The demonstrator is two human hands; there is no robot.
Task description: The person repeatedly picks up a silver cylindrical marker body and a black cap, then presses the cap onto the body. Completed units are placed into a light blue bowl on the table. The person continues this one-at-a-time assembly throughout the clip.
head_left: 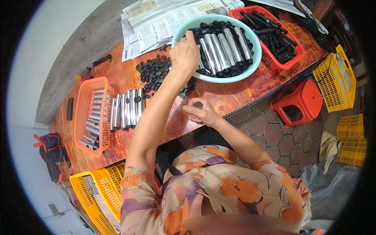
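My left hand (185, 55) reaches over the left rim of a pale teal basin (225, 79). Its fingers curl inward, and what they hold, if anything, is hidden. In the basin, shiny metal tubes (222, 49) with black ends lie side by side on black pieces. Close to the table's front edge, my right hand (203, 112) is closed around a dark round piece (198, 105), of which only the flat end shows. Between my arms and the basin lies a spread of small black caps (156, 72). More metal tubes (131, 107) stand in a row left of my left forearm.
An orange basket (105, 117) of metal tubes sits on the table's left. A red basket (299, 56) of black parts stands right of the basin, newspapers (150, 35) behind. A red stool (299, 100) and yellow crates (337, 84) are on the right; another yellow crate (80, 192) is lower left.
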